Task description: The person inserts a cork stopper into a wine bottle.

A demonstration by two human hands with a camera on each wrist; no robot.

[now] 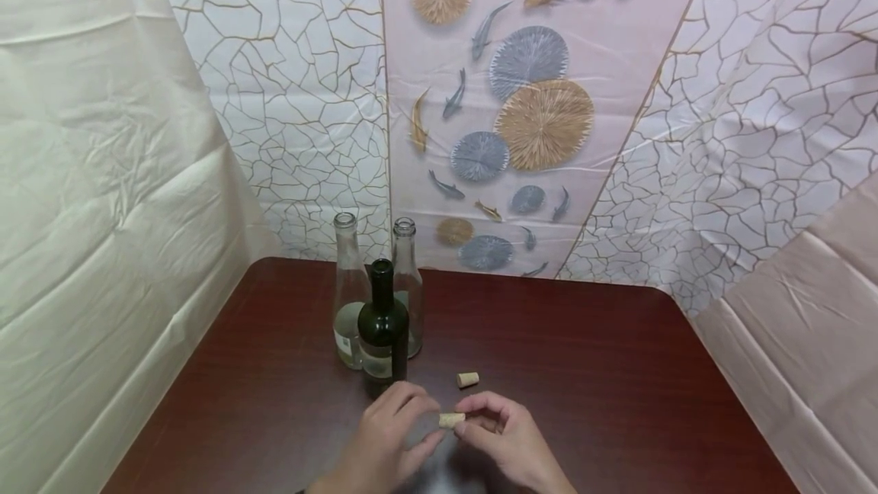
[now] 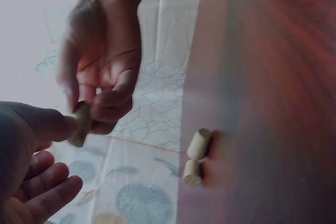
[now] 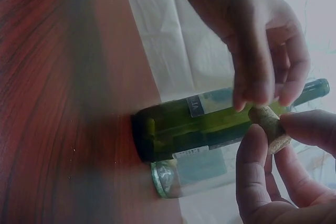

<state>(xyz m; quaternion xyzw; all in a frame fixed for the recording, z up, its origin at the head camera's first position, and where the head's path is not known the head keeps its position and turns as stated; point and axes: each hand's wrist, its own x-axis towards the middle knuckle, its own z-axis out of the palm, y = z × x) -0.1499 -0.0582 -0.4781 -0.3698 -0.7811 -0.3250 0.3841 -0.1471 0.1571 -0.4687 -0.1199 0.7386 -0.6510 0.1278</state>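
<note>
Right hand [image 1: 511, 437] pinches cork [image 1: 450, 421] beside left hand [image 1: 386, 433]

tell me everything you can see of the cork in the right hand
The cork is a short, pale tan cylinder with a mottled surface; any print is too small to read. It is held off the table, lying roughly crosswise in the head view. The right hand pinches it between thumb and fingers. One end points toward the left hand, whose fingertips are very close; whether they touch it is unclear.
</note>
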